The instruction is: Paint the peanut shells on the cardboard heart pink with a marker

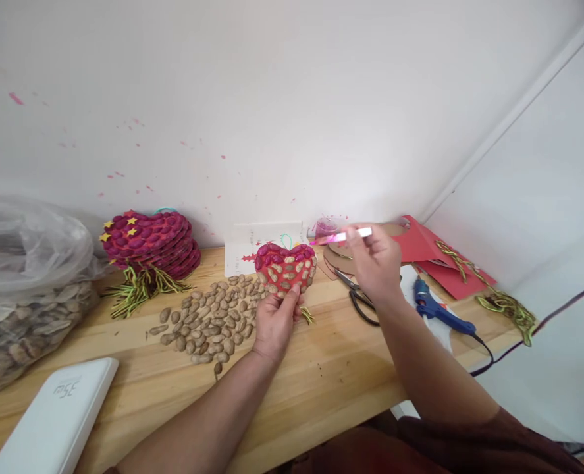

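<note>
My left hand (276,322) grips the lower edge of a red heart-shaped piece (276,278) covered with peanuts, thumb on its front. The peanuts along its top are painted magenta, while those lower down are bare tan. A green-yellow tassel (307,316) hangs below it. My right hand (374,263) is closed around a white-handled paintbrush (355,234), its pink tip pointing left, just right of the heart's top. Behind the brush stands a small pink-stained cup (326,228). Loose peanuts (212,322) are spread over the wooden table left of my left hand.
Finished-looking magenta hearts (148,243) with tassels are stacked at left, beside a plastic bag of peanuts (25,322). A white power bank (59,415) lies front left. Scissors (353,289), a blue glue gun (440,311), red card (420,243) and cord (509,309) lie at right.
</note>
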`<action>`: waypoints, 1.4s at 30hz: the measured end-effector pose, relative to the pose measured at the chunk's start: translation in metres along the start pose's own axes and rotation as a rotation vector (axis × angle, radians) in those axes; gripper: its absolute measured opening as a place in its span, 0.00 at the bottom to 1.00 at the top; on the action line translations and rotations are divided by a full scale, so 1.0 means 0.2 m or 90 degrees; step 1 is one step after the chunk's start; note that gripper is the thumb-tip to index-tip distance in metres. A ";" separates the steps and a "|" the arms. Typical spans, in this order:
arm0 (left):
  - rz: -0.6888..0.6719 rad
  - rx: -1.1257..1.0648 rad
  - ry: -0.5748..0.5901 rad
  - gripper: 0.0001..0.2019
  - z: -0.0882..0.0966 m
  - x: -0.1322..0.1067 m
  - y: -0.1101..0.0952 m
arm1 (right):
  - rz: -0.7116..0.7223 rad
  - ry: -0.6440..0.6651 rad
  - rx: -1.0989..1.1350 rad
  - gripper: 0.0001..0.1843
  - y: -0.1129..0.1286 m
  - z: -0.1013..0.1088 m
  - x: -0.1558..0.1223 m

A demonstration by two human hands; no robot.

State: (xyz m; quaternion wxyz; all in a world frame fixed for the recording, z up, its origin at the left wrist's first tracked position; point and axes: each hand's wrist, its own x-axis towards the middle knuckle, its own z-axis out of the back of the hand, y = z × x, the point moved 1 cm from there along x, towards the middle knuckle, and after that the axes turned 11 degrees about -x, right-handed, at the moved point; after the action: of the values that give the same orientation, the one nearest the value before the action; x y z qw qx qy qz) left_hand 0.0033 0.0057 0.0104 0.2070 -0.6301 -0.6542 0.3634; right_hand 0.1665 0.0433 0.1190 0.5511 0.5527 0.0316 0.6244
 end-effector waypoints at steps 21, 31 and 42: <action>-0.011 0.075 0.021 0.22 0.02 0.01 0.02 | 0.241 -0.027 -0.085 0.05 0.08 -0.06 -0.22; -0.020 0.054 0.030 0.22 0.03 0.01 0.02 | 0.233 -0.029 -0.085 0.05 0.03 -0.05 -0.22; -0.020 0.041 0.030 0.20 0.02 0.01 0.01 | 0.246 -0.002 -0.077 0.06 0.02 -0.05 -0.22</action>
State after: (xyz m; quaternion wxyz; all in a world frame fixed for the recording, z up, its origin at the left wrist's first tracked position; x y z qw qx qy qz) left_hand 0.0017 0.0064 0.0057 0.2483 -0.6214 -0.6468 0.3659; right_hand 0.1470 0.0153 0.0900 0.4535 0.5149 -0.1135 0.7186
